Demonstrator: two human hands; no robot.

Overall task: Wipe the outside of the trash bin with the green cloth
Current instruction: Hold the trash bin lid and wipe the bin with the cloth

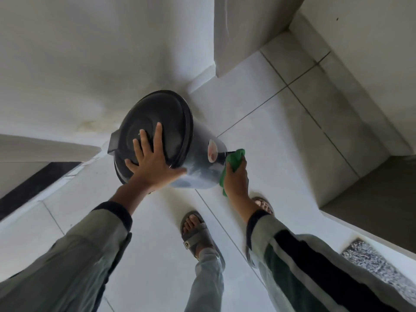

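Note:
A round dark trash bin (200,167) with a black lid (162,113) stands tilted on the white tiled floor near a wall corner. My left hand (153,163) lies flat on the lid with fingers spread, pressing on its near edge. My right hand (236,176) grips a bunched green cloth (235,158) and holds it against the bin's lower right side, next to a small black pedal and a round sticker (212,152). Part of the cloth hangs below my palm.
White walls rise behind and to the left of the bin. A tiled step (337,109) and a wall corner stand at the right. My two sandalled feet (194,230) are just below the bin. A speckled grey mat (378,264) lies at the lower right.

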